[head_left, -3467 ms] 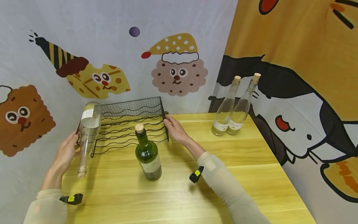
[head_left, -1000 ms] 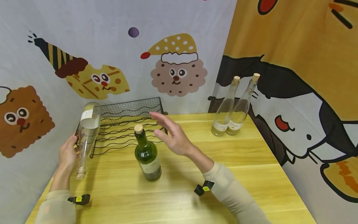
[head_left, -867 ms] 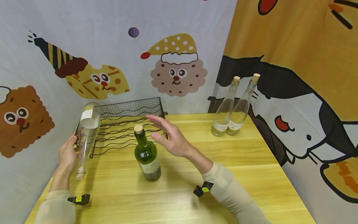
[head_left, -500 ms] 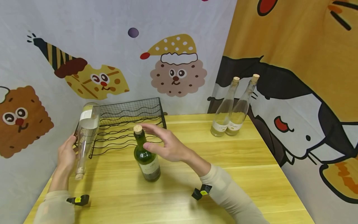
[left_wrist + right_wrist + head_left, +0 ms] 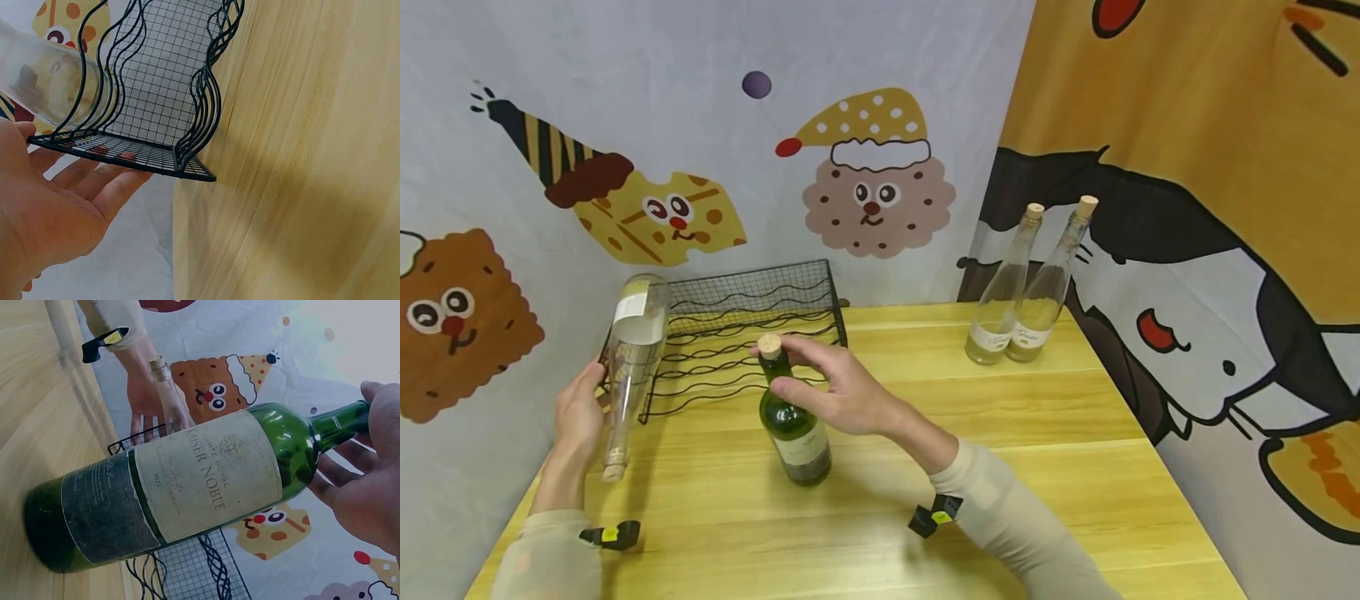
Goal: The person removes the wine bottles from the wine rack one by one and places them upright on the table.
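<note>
A black wavy-wire rack [image 5: 752, 292] lies at the head view's nine o'clock, a green glass bottle [image 5: 794, 423] upright at its five o'clock, the bare left hand [image 5: 580, 412] touching the rack, fingers straight, while the right hand [image 5: 850, 396], just moved in, curls round the bottle's neck, apparently securing it.

The head camera looks forward and down from above the surface [image 5: 1037, 508], far enough back to take in the left hand [image 5: 580, 417], the right hand [image 5: 846, 393], the wire rack [image 5: 752, 293] and the printed cloth [image 5: 700, 50] behind. The left wrist camera sits close, rolled so the surface stands at its right, facing along the rack from one end; the right wrist camera, also close, has the surface at its left and looks past the green bottle [image 5: 206, 478] toward the left hand. All three share the left hand and rack, and head and right wrist share the bottle.
</note>
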Demonstrator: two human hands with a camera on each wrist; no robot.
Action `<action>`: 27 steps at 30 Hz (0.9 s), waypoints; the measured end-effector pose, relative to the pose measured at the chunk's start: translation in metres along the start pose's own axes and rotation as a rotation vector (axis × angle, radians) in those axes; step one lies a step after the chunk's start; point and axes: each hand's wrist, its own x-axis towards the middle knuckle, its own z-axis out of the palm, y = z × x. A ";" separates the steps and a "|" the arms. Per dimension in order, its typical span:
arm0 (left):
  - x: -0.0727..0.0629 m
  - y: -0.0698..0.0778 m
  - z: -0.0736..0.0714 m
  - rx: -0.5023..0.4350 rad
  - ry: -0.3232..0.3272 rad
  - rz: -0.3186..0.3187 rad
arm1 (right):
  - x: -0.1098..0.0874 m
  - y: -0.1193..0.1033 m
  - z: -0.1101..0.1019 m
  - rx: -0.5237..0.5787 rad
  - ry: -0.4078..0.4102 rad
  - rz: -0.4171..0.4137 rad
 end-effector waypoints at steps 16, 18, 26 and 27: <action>0.001 0.001 0.000 -0.006 -0.008 -0.001 | 0.005 -0.003 0.001 0.009 0.059 0.023; 0.001 0.000 0.000 0.009 -0.001 -0.002 | 0.005 -0.003 0.002 0.003 0.058 0.027; -0.001 -0.001 -0.002 -0.031 -0.012 -0.002 | 0.005 -0.006 0.001 -0.003 0.061 0.047; -0.001 -0.001 -0.002 -0.034 -0.012 -0.001 | 0.005 -0.006 0.002 0.001 0.059 0.047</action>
